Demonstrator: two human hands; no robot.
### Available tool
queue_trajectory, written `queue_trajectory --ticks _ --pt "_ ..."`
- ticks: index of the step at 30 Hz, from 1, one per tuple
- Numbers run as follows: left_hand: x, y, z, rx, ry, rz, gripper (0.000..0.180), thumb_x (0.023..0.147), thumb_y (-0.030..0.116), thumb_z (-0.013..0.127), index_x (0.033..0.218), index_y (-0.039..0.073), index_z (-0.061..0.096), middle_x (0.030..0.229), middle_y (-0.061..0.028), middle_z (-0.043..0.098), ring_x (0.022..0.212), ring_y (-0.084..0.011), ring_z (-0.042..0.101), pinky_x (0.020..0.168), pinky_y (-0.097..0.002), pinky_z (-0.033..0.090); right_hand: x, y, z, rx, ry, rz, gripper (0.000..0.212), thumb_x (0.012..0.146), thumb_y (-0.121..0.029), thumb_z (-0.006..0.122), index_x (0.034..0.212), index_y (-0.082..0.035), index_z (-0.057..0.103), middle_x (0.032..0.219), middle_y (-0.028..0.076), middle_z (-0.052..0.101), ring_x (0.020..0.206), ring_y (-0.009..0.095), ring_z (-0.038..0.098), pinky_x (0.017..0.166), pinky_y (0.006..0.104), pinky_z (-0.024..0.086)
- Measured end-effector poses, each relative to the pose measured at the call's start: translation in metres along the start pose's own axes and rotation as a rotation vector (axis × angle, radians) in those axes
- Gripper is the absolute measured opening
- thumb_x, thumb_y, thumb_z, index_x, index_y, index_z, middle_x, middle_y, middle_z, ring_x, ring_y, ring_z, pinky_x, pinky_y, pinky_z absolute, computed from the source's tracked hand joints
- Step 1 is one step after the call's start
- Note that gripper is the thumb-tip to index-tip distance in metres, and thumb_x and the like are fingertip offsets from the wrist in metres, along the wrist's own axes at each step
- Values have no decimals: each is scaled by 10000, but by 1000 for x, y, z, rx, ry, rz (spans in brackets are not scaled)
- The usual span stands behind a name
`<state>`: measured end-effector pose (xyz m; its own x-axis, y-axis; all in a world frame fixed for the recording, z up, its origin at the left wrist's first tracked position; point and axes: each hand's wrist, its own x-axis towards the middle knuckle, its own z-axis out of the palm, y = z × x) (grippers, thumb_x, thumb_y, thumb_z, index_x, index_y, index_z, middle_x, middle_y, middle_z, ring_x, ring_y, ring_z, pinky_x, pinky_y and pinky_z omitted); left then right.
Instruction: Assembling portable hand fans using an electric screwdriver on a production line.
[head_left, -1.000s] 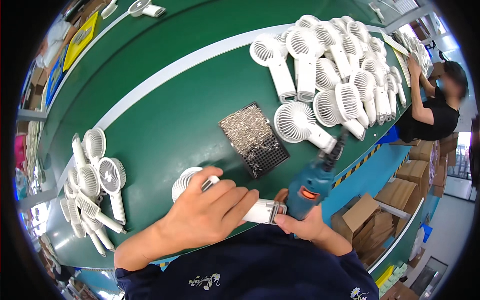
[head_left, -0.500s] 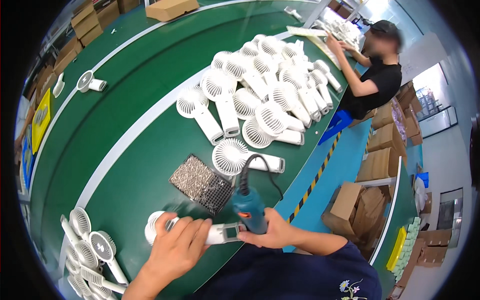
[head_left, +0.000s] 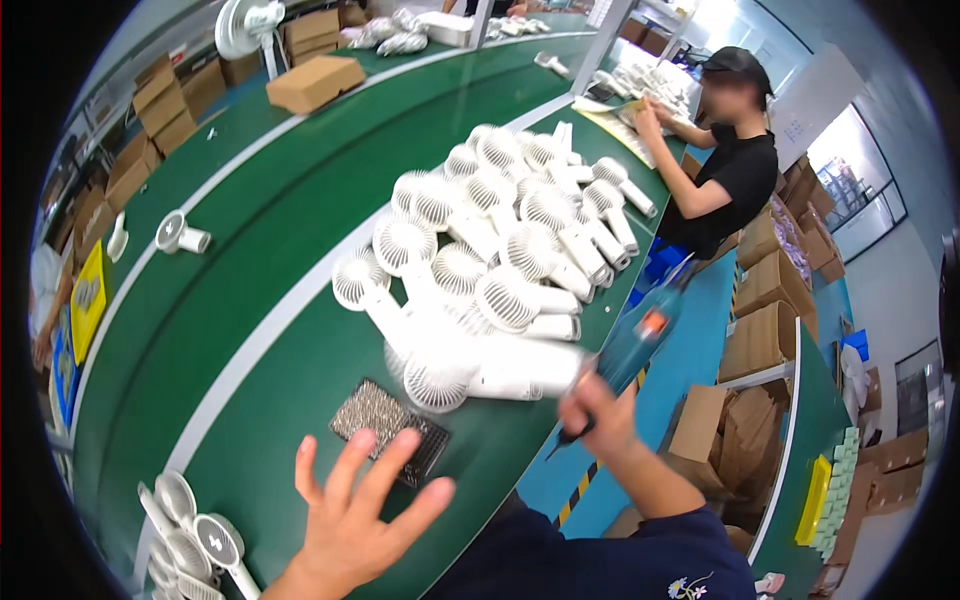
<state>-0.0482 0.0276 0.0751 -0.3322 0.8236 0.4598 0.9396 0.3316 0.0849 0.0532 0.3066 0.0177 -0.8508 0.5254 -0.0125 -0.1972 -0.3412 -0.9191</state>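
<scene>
My left hand (head_left: 355, 525) is spread open over the green bench, its fingertips close to a black tray of small metal screws (head_left: 375, 418). My right hand (head_left: 607, 425) is closed around a teal electric screwdriver (head_left: 640, 338), which tilts up and to the right. A white handheld fan (head_left: 525, 362), smeared by motion, reaches left from that same hand, its handle end at the fingers. Its head overlaps the near edge of a large heap of white handheld fans (head_left: 500, 185). Just below it lies another fan (head_left: 436, 385).
More fans (head_left: 215, 540) lie at the lower left. A single fan (head_left: 175, 235) lies beyond the pale strip at the far left. A co-worker in black (head_left: 735, 185) works at the far right. Cardboard boxes (head_left: 700, 420) stand beside the bench on the right.
My left hand has let go of the fan and opened. My right hand has moved up and right with the screwdriver, the fan now at the heap. The view has shifted.
</scene>
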Motion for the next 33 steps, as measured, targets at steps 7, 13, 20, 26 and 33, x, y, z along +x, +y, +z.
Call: queue_trajectory --ticks 7,13,20,26,33 --pt "-45 -19 25 -232 -196 -230 648 679 214 782 1244 55 508 1330 -188 476 1236 -426 402 1011 -585 289 198 -69 -115 88 435 -133 175 870 -174 676 841 -28 583 734 55 603 499 86 488 459 223 428" --pt "-48 -35 40 -301 -119 -330 583 723 159 754 1253 40 543 1277 -145 537 1187 -365 487 986 -472 376 427 -42 -283 14 349 -130 114 806 -91 639 733 -3 650 588 -20 527 473 62 437 440 187 350" --pt "-31 -108 43 -437 160 -728 513 849 146 666 1324 53 497 1141 -134 579 1069 -311 561 927 -370 445 462 -4 -277 -110 441 177 107 875 -155 611 881 -50 588 674 16 608 475 85 497 384 186 408" --pt "3 -303 117 -3 291 -1066 671 871 462 603 1440 188 376 1333 -329 394 1228 -433 436 1001 -432 402 417 -31 -215 -131 356 261 151 884 -210 640 917 -88 557 788 41 677 457 54 478 379 171 410" --pt "73 -422 145 232 -104 -1359 542 850 613 509 1248 248 549 1327 -160 486 1224 -352 461 944 -454 424 360 -69 -255 -186 236 176 136 882 -263 654 812 -164 594 722 -70 610 461 21 434 409 149 343"
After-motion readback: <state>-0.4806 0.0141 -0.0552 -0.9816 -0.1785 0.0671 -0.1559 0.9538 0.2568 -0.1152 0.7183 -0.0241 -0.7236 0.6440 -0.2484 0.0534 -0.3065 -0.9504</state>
